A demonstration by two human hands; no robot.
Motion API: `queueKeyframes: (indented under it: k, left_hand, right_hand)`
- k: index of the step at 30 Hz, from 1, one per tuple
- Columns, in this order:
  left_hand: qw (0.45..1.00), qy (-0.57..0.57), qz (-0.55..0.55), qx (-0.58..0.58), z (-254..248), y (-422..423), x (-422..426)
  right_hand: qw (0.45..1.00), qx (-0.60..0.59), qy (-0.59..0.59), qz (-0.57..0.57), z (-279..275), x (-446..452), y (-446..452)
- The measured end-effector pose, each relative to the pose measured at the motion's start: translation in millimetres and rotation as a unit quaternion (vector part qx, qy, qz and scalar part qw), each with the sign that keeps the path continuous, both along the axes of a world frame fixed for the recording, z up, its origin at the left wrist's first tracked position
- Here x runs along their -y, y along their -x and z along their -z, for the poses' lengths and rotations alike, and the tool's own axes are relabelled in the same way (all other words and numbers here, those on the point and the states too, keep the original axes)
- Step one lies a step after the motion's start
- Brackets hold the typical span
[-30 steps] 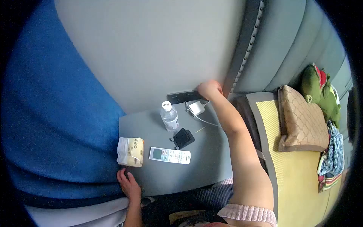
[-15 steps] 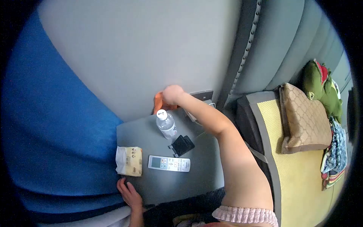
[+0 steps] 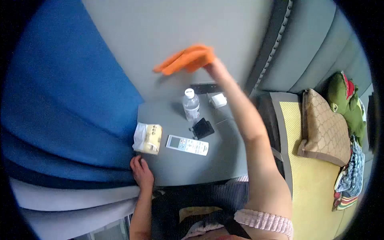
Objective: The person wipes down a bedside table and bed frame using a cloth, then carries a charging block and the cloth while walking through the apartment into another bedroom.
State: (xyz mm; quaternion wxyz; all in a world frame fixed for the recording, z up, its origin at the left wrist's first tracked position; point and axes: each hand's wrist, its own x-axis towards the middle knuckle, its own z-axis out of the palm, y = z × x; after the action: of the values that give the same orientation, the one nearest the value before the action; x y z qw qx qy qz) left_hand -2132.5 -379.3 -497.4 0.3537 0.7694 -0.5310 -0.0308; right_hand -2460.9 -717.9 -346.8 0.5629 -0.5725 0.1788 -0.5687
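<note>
My right hand (image 3: 216, 69) is raised against the grey wall with an orange cloth (image 3: 188, 60) in its grip. The cloth fans out to the left and is blurred; it covers most of my fingers. Down at the left edge of the grey bedside table (image 3: 180, 168), my left hand (image 3: 142, 172) rests with its fingers a little bent and apart, holding nothing. Just above it lies a pack of tissues (image 3: 153, 139). A white remote control (image 3: 187, 145), a black folding stand (image 3: 203, 129) and an upright clear water bottle (image 3: 191, 107) are on the tabletop.
A white charger-like block (image 3: 218, 100) sits at the table's back, near a dark socket strip (image 3: 204, 88). Blue curtain (image 3: 72, 100) hangs at left. On the right is a bed with a yellow mat (image 3: 312, 184), a brown pillow (image 3: 326, 128) and a green plush toy (image 3: 346, 100).
My right hand has lifted the orange cloth from behind the bottle up onto the wall. The view has shifted, and the white block now shows. My left hand stays at the table's edge.
</note>
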Motion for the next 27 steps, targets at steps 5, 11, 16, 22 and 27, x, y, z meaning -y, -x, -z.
queueKeyframes:
  k: [5, 11, 16, 22, 27]
  left_hand:
    - [1.0, 0.007, -0.011, -0.02, -6, 6, 1]
    - [0.995, 0.081, 0.044, -0.041, -4, 6, -10]
    - [0.939, 0.115, 0.312, 0.088, -50, 58, 8]
    - [0.873, 0.077, 0.476, 0.074, -80, 138, 70]
    - [0.827, 0.073, 0.529, 0.175, -69, 231, 117]
  right_hand:
    - [0.996, -0.024, 0.053, 0.069, -62, -132, 66]
    - [0.863, -0.429, 0.191, 0.187, -26, -289, 126]
    - [0.867, -0.444, -0.011, 0.224, 94, -359, 97]
    - [0.742, -0.568, 0.038, 0.353, 134, -334, 44]
    - [0.681, -0.661, 0.023, 0.315, 135, -338, 44]
